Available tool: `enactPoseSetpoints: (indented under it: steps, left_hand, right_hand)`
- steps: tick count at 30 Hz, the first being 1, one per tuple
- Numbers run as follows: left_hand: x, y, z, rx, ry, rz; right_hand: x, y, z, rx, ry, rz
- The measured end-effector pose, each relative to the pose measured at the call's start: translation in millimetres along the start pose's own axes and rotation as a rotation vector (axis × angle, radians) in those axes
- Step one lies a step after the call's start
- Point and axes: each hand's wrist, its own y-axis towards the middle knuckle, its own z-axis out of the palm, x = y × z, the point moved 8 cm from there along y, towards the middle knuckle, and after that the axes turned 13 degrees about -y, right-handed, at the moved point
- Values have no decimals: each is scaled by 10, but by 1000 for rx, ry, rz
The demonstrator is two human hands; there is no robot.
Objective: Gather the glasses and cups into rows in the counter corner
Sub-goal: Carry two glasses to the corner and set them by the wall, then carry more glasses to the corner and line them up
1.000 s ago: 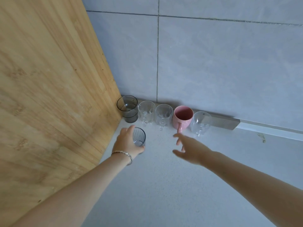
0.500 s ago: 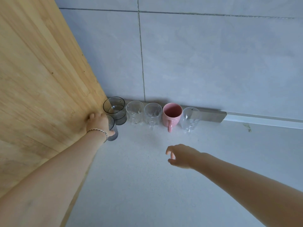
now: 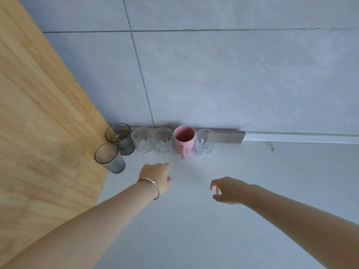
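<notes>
Hovering empty and loosely curled, the left hand (image 3: pixel 155 176) and right hand (image 3: pixel 227 191) hold nothing; the ribbed glass (image 3: pixel 109 158) stands at ten o'clock beside the pink mug (image 3: pixel 184 139) row. A careless sweep could topple them.

— How is the left hand (image 3: pixel 155 176) held?
— It is stretched forward, palm down, fingers (image 3: pixel 164 165) pointed ahead, nothing gripped; a bracelet (image 3: pixel 153 185) is worn at the wrist behind them.

— And the right hand (image 3: pixel 227 190)?
— It is held empty, fingers (image 3: pixel 214 186) loosely curled leftward, forearm extended behind them to the lower right.
</notes>
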Motion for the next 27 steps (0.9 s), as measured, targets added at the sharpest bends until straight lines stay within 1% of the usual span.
enactPoseSetpoints:
  steps: [2,3,5,9,12,19,24,27]
  left_hand:
    - [-430,-52,298,250,-193,6]
    - [-670,-74,415,344,-217,47]
    - [-1116,-94,567,442,-148,129]
    - [-2032,-142,669,464,-39,265]
    - [-2768,-180,770,461,-10,341]
    - [-4674,-360,1243,455,49,486]
    - [-6102,-543,1721,434,46,510]
    - [-6962,-705,1994,441,6,525]
  right_hand:
    - [-268,-153,77,4,6,42]
    - [-417,-251,121,4,15,66]
    - [-743,-480,223,7,40,120]
    - [-1505,-1064,541,29,124,260]
    - [-2151,-1628,879,28,209,383]
    - [-3748,-3131,1921,34,387,628]
    - [-4966,-4132,2640,-6,467,751]
    - [-5711,-4707,2986,-43,446,836]
